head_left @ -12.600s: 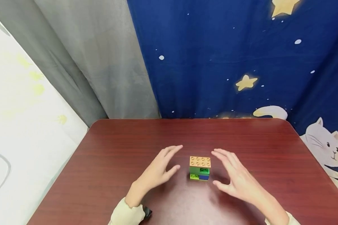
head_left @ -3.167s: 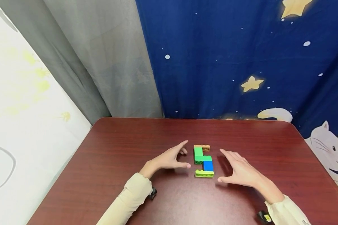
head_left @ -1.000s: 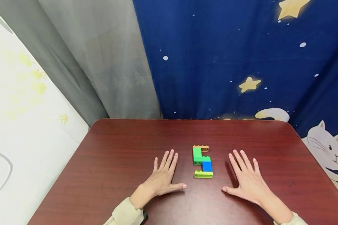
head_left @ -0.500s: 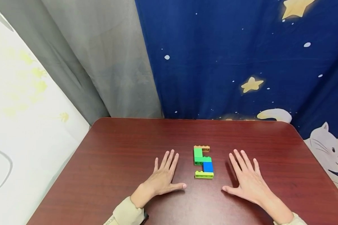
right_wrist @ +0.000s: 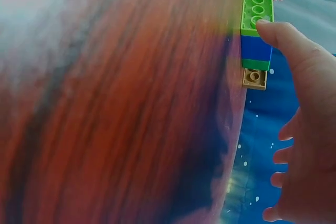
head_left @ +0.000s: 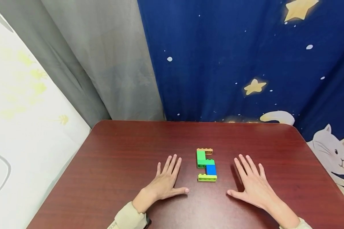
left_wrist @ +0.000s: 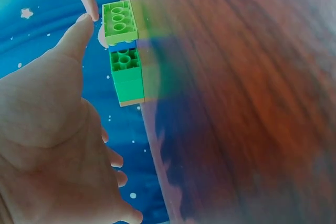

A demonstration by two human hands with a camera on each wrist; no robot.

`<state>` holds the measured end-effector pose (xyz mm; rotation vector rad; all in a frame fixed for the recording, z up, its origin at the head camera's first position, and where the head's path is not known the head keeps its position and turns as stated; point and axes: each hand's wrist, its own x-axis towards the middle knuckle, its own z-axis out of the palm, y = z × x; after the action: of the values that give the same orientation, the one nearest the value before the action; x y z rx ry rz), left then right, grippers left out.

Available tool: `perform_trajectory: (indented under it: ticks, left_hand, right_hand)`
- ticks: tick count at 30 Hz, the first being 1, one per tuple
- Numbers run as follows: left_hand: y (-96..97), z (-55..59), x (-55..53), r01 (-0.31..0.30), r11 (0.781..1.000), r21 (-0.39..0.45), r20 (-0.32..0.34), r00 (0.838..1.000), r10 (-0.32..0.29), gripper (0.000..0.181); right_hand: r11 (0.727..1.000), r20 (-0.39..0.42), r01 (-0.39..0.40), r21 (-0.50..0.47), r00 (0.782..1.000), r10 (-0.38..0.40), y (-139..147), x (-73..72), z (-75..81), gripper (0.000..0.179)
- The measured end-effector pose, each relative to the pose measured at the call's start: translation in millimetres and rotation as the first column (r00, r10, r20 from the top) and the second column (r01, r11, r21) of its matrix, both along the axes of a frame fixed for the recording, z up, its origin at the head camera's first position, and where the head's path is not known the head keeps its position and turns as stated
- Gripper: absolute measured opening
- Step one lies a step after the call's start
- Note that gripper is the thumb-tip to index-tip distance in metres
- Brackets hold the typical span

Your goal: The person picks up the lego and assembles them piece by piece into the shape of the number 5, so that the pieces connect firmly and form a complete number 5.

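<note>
Fingers (head_left: 168, 165) of my left hand (head_left: 164, 184) lie straight and spread, flat on the tabletop (head_left: 117, 159), holding nothing; the thumb sticks out sideways toward the middle. This hand rests nearer the front edge than the far edge, a little left of the tabletop's centre. A cream sleeve (head_left: 128, 219) covers the wrist at the front edge.

Just to its right, between my two hands and touching neither, lies the brick piece (head_left: 206, 164). It lies flat on the tabletop around the centre, running from far edge toward front edge: a tan brick (head_left: 205, 150) at the far end, then a green one (head_left: 201, 158), then a blue one (head_left: 211, 170), and a lime-green brick (head_left: 207, 177) at the end closest to me. In my left wrist view the lime brick (left_wrist: 120, 21) shows its studs side-on, just beyond my thumb tip. In the right wrist view the same lime brick (right_wrist: 256, 11) sits just past my right thumb.

Further right, my right hand (head_left: 253, 187) mirrors the left: fingers (head_left: 247, 167) straight and fanned, palm down on the tabletop, gripping nothing, thumb pointing inward toward the bricks.
</note>
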<state>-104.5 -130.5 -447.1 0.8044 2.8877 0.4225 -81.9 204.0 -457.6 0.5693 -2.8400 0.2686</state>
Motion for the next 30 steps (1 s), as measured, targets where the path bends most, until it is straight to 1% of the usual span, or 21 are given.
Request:
perform_trajectory:
  ticks: [6, 13, 24, 30]
  left_hand:
    - [-0.3, 2.9, -1.8, -0.008, 1.000, 0.002, -0.003, 1.000, 0.008, 0.105]
    - [-0.9, 2.6, 0.6, -0.011, 1.000, 0.009, 0.030, 0.999, 0.011, 0.104]
    - [-1.4, 4.2, 1.3, -0.023, 1.000, 0.007, 0.046, 0.999, 0.023, 0.104]
    - [-1.9, 3.3, 0.7, -0.019, 1.000, 0.014, 0.050, 0.999, 0.018, 0.104]
  right_hand:
    - [1.000, 0.018, 0.009, -0.018, 1.000, -0.009, 2.2, 0.4, -0.4, 0.108]
    - [1.000, 0.035, 0.009, -0.022, 0.999, -0.009, 3.1, 1.4, 0.3, 0.108]
    - [0.999, 0.060, 0.030, -0.024, 0.998, -0.028, 6.2, -0.1, 4.6, 0.107]
    - [0.999, 0.108, 0.043, -0.033, 0.993, -0.039, 7.1, 2.1, 3.6, 0.106]
